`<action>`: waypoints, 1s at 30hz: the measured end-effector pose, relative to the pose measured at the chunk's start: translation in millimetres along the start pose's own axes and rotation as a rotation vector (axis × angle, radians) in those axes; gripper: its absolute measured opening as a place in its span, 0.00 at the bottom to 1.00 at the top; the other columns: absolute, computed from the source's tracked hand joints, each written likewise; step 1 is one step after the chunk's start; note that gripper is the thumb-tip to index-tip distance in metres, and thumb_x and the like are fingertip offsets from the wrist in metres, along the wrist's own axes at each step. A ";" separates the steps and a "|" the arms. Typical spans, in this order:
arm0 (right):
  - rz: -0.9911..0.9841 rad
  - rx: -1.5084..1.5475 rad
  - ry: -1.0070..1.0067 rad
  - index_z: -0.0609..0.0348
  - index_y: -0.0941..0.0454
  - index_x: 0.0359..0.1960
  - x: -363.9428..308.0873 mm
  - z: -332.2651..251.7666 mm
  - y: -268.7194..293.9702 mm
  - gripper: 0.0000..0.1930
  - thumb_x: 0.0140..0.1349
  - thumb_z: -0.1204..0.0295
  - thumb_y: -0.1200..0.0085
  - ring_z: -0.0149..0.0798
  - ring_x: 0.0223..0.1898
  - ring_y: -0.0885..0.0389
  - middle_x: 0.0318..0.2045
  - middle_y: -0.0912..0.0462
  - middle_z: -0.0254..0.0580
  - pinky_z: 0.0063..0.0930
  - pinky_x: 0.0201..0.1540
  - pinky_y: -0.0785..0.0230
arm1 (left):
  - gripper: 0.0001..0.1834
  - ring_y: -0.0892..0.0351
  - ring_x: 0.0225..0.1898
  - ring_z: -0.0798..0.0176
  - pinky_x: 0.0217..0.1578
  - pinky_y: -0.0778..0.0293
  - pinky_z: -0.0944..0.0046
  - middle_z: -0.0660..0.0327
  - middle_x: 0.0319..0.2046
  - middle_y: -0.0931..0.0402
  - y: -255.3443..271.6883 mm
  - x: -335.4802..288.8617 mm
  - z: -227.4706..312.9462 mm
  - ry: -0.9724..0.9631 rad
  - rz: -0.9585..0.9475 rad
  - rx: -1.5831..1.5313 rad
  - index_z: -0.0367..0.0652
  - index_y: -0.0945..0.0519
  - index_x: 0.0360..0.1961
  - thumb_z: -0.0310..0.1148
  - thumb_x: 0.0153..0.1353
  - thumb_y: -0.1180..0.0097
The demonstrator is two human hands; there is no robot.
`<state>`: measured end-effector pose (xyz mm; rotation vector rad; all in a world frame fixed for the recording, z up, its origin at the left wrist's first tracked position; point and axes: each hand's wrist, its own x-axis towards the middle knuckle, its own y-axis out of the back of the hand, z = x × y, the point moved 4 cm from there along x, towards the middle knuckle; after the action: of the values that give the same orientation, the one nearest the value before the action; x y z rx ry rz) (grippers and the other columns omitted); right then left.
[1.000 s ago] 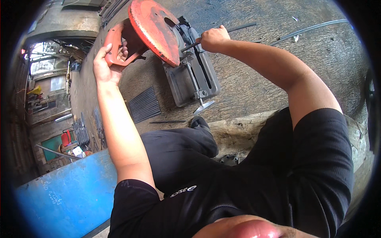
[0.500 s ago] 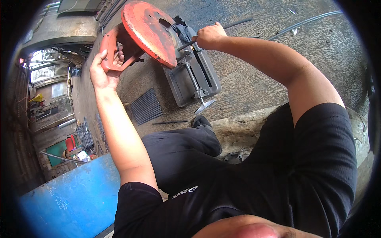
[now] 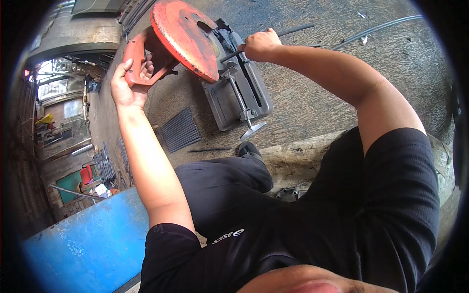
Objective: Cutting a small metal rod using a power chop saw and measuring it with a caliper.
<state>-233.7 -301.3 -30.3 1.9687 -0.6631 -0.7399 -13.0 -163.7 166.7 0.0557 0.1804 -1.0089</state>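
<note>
My left hand (image 3: 129, 85) is wrapped round the red loop handle of a cut-off saw. The saw's round red guard (image 3: 183, 39), scuffed and dark-stained, tilts over its grey base (image 3: 213, 108); the guard covers most of the cutting disc. My right hand (image 3: 261, 46) grips a thin dark metal rod (image 3: 299, 29). The rod lies across the base, one end running in beside the disc and the other sticking out to the right past my fist. A clamp screw (image 3: 237, 93) with a T-shaped handle (image 3: 253, 131) extends along the base toward me.
A row of cut dark rods (image 3: 181, 130) lies on the floor left of the base, with one loose rod (image 3: 210, 149) nearer my shoe (image 3: 251, 151). Long grey pipes (image 3: 376, 31) lie at the far right. A blue sheet-like surface (image 3: 93, 239) is at lower left.
The small bright sparks where the rod meets the disc are no longer visible. My right hand and the rod have shifted slightly right. My left hand stays on the handle.
</note>
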 end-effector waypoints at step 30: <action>0.010 -0.006 0.019 0.55 0.20 0.45 -4.1 0.9 -4.7 0.25 0.67 0.50 0.64 0.40 0.51 0.23 0.44 0.18 0.42 0.43 0.62 0.49 | 0.29 0.26 0.45 0.50 0.52 0.29 0.54 0.41 0.45 0.28 -0.1 -0.2 -0.9 0.012 0.012 -0.011 0.23 0.35 0.52 0.36 0.56 0.49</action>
<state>-236.4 -296.9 -33.9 1.9634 -0.6587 -0.7159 -13.3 -163.5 165.8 0.0523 0.1961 -0.9959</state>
